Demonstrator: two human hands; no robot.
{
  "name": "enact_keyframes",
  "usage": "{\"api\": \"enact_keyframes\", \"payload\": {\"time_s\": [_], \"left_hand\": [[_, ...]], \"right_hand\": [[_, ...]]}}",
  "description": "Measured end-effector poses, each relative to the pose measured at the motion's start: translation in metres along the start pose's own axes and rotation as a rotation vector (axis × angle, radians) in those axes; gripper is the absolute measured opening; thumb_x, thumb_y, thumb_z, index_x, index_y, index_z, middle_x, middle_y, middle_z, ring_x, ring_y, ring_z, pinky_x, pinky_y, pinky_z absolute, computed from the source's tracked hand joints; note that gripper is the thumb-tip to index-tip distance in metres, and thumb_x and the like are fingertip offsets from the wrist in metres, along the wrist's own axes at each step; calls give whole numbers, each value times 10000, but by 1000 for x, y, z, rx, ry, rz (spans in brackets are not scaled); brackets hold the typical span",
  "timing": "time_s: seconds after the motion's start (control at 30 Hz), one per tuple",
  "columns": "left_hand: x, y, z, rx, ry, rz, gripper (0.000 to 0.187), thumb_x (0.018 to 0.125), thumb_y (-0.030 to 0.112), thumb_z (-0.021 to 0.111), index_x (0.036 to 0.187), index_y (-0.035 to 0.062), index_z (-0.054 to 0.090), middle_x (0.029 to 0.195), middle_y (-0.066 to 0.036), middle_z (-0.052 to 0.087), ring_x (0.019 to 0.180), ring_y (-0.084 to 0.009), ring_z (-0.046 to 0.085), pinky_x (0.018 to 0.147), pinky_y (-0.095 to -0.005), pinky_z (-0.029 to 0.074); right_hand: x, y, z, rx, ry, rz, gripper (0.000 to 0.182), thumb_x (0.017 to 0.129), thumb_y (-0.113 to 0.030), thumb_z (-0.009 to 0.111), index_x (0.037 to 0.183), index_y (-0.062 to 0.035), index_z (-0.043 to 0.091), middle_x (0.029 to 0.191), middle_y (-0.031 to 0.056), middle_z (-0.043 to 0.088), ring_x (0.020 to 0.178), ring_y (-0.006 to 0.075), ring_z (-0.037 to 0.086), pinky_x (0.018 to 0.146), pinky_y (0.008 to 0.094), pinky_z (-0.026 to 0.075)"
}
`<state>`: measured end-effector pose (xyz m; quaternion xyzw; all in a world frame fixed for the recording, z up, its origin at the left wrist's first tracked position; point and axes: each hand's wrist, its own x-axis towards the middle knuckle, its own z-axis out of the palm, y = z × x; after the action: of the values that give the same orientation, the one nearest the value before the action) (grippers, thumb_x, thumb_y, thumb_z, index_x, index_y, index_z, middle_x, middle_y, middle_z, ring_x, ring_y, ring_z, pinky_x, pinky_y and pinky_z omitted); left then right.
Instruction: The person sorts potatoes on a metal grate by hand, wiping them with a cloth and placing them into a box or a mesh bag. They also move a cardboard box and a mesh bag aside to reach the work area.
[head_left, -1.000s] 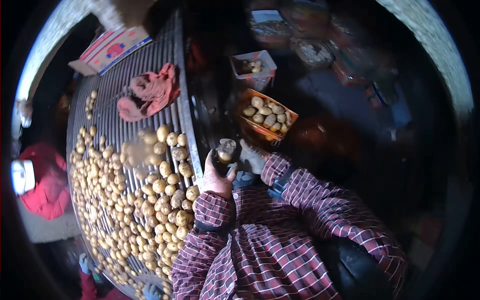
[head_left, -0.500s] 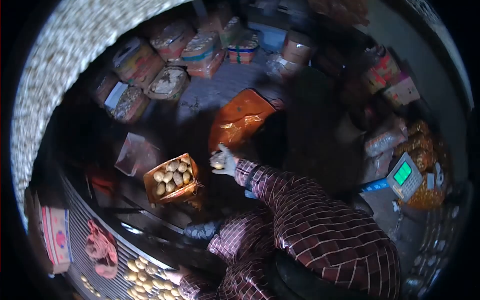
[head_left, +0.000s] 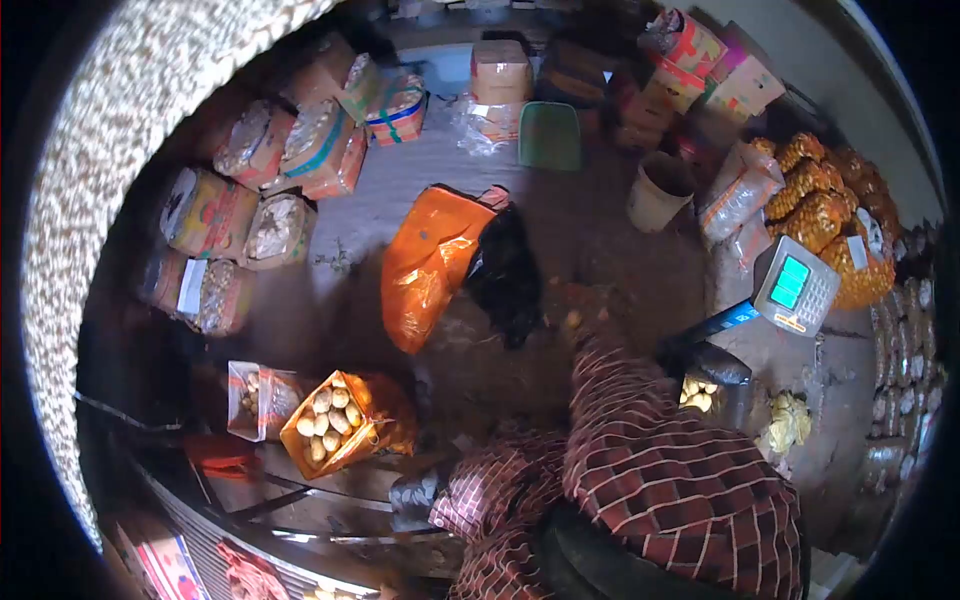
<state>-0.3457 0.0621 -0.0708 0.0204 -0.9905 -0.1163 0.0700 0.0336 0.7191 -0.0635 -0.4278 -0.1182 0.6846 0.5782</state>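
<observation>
My right hand [head_left: 588, 302] is a dark, motion-smeared shape past the end of the plaid sleeve [head_left: 625, 390]. A small tan spot shows beside it, too blurred to name. Left of the hand lie a black plastic bag [head_left: 505, 280] and a bright orange bag [head_left: 428, 265] on the floor. Farther left, an open box lined with orange plastic [head_left: 375, 440] holds several potatoes [head_left: 330, 416]. My left hand is out of sight at the bottom, where a few potatoes [head_left: 325, 592] show on the ribbed metal surface [head_left: 235, 535].
A bucket [head_left: 660, 190] stands beyond my right hand. On the right are a digital scale [head_left: 800, 287] and net sacks [head_left: 820, 215]. Filled cartons [head_left: 325, 145] line the upper left. A smaller box [head_left: 245, 400] adjoins the potato box; a green lid-like panel [head_left: 549, 135] stands at the back.
My right hand, earlier gloved and gripping a potato near the orange bag, has swung right. My left hand, earlier by the potatoes at the bottom, has left view. The camera view has shifted.
</observation>
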Motion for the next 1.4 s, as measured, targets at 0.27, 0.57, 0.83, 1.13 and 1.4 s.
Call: {"api": "enact_keyframes", "payload": {"time_s": [0.27, 0.57, 0.83, 1.13, 1.4], "left_hand": [[-5, 35, 3, 17, -24, 63, 629, 746, 230, 727, 1296, 41, 488, 1170, -220, 589, 1105, -402, 557, 945, -484, 460], [-39, -21, -24, -74, 31, -130, 601, 736, 241, 721, 1269, 54, 516, 1131, -217, 598, 1072, -400, 565, 928, -483, 465], [-57, -25, -33, -155, 115, -404, 577, 728, 251, 716, 1245, 66, 540, 1096, -215, 607, 1043, -398, 573, 912, -481, 469], [-140, -51, -100, -442, 265, -263, 410, 766, 83, 675, 1168, 56, 601, 1123, -177, 623, 1075, -351, 575, 956, -414, 459], [-260, -113, -137, -323, 419, -623, 380, 785, 39, 659, 1162, 50, 614, 1098, -165, 631, 1052, -348, 580, 946, -432, 452]], "right_hand": [[58, -136, 7, 7, 77, -279, 533, 892, -504, 592, 1233, -99, 526, 1196, 118, 576, 1094, 301, 567, 1025, 525, 408], [-33, 166, -28, -1139, -830, 658, 580, 900, -485, 581, 1297, -74, 483, 1276, 148, 539, 1125, 322, 550, 1022, 516, 413], [-69, 294, 90, -1402, -826, 958, 698, 905, -513, 562, 1421, -80, 378, 1410, 180, 457, 1196, 367, 521, 997, 541, 428], [-310, 488, 224, -1248, -1571, 1092, 275, 916, -285, 597, 1122, -102, 606, 996, 55, 661, 902, 219, 632, 750, 362, 535], [-670, 530, 208, -1027, -2536, 273, 219, 830, -150, 701, 993, -7, 675, 850, 47, 678, 774, 114, 607, 731, 295, 499]]}}
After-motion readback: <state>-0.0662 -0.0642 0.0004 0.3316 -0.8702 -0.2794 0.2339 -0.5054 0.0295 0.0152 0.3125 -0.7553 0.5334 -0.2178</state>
